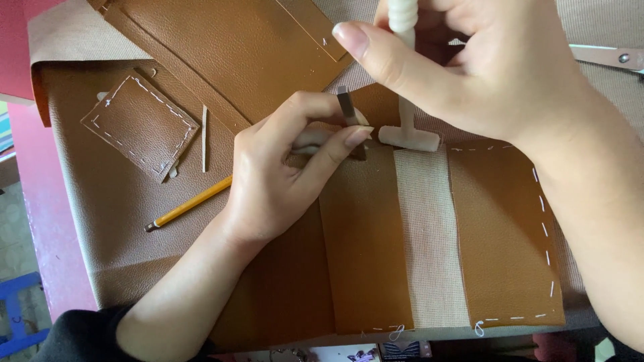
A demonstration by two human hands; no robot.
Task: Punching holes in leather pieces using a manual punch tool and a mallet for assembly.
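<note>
A narrow grey metal punch chisel (347,110) is pinched upright between the thumb and fingers of the left hand (282,174), its tip set on the upper edge of a folded tan leather panel (365,255) near the middle of the view. A white plastic mallet (406,131) is gripped by its ridged handle in the right hand (469,60), clenched around it, with the flat head resting just beside the chisel.

For a clean strike, the chisel is best kept vertical, its tip seated on the stitch line, and the holding fingers kept low and clear of the top; the mallet is best brought squarely down on the chisel's end.

Two tan panels are seen on this piece, the second, a white-stitched tan leather panel (503,234), lying to the right, with one strip of cream woven canvas (429,234) between them. One small stitched tan leather rectangle (141,124) lies apart at the upper left, with one thin leather sliver (204,137) beside it. One yellow pencil (191,202) lies near the left wrist. One pair of metal scissors (610,57) is partly seen at the upper right. Everything rests on one large tan leather sheet (107,201) covering the counter.
</note>
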